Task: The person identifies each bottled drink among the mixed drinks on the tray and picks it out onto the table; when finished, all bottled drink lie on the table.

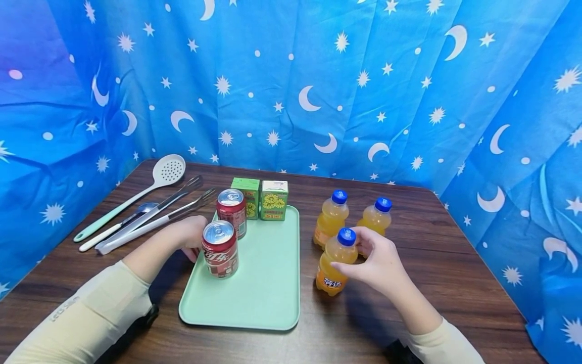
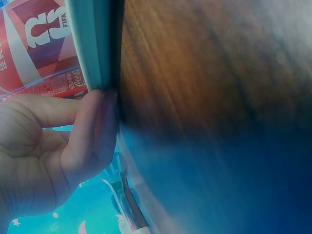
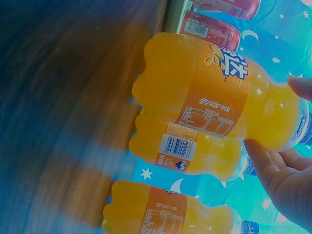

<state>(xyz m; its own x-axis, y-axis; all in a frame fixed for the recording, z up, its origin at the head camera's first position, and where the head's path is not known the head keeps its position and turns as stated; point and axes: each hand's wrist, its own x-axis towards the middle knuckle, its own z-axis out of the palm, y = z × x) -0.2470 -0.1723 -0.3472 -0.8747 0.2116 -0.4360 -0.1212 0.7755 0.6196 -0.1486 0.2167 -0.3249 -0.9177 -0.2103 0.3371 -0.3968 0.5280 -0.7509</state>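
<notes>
A light green tray [image 1: 263, 283] lies on the table, with two red cola cans, the nearer can [image 1: 220, 250] and the farther can [image 1: 232, 210], on its left side. My left hand [image 1: 193, 235] is at the tray's left edge. In the left wrist view, the left hand's fingers [image 2: 95, 122] pinch the tray rim [image 2: 95, 44]. My right hand [image 1: 375, 258] grips an orange soda bottle [image 1: 335, 265] by its upper part, thumb on the near side. Two more orange soda bottles, the left one [image 1: 331, 220] and the right one [image 1: 375, 220], stand behind. Whether the held bottle touches the table I cannot tell.
Two green drink cartons, left [image 1: 252, 197] and right [image 1: 274, 201], stand at the tray's far end. A slotted skimmer [image 1: 169, 171], metal tongs [image 1: 150, 220] and other utensils lie at the left. A blue star-patterned curtain [image 1: 282, 76] hangs behind the table.
</notes>
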